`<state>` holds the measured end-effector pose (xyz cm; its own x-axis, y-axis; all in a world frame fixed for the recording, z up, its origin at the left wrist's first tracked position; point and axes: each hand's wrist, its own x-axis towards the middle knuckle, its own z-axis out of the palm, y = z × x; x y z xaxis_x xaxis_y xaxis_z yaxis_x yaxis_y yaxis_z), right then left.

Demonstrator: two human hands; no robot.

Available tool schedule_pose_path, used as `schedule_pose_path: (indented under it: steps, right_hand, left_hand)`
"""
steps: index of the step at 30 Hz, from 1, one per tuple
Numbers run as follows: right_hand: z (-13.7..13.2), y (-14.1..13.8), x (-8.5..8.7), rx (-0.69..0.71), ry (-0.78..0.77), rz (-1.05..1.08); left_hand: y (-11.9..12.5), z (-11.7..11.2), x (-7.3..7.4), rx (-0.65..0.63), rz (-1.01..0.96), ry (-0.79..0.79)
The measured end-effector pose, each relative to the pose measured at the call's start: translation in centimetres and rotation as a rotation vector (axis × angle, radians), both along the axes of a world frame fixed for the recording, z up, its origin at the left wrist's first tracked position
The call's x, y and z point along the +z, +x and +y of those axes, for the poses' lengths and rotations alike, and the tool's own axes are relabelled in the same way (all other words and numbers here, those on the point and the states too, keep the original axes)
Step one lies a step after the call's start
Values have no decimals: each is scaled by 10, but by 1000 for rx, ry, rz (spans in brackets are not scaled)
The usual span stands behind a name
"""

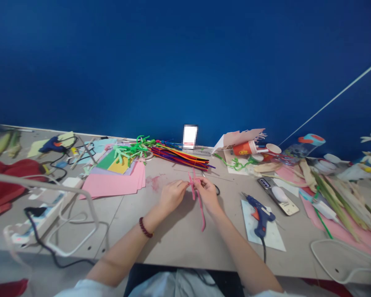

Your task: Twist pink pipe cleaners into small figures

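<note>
Both my hands meet over the middle of the grey table (179,239). My left hand (172,194) pinches the upper part of a pink pipe cleaner (200,210). My right hand (207,193) grips the same pink pipe cleaner from the right; its long tail hangs down toward me below the hand. A dark red bead bracelet (145,227) sits on my left wrist. Twisted pink ends stick up between my fingers.
A bundle of coloured pipe cleaners (181,156) lies behind my hands. Pink and coloured paper sheets (116,181) lie to the left. A blue glue gun (259,212) rests on white paper at right, near a phone (278,196). Cables and a power strip (49,206) lie left.
</note>
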<state>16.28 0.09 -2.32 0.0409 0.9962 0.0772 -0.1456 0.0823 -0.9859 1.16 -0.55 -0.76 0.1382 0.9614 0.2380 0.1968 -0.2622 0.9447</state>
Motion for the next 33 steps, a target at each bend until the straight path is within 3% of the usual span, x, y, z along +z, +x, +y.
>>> schedule_pose_path:
  steps: [4,6,10,14,18,22,28,33]
  right_hand:
    - [1,5,3,-37,55,-99]
    - [2,11,2,-103,121,-329]
    - [4,21,-5,-160,218,-1011]
    - [4,21,-11,-133,200,-1267]
    - [5,21,-12,-209,210,-1249]
    - [8,23,-10,-276,216,-1054]
    - [15,24,-16,-200,162,-600]
    - [19,26,-20,-162,153,-540]
  left_hand:
    - [-3,2,-4,39,-3,28]
    - [-5,5,-5,64,-7,43]
    - [-6,12,-7,146,-48,25]
    - [-8,18,-11,225,-90,-46]
    - [-10,18,-10,235,-110,-39]
    - [-11,19,-9,232,-131,-30]
    - [-13,22,-14,257,-68,4]
    - [-11,22,-16,260,-84,6]
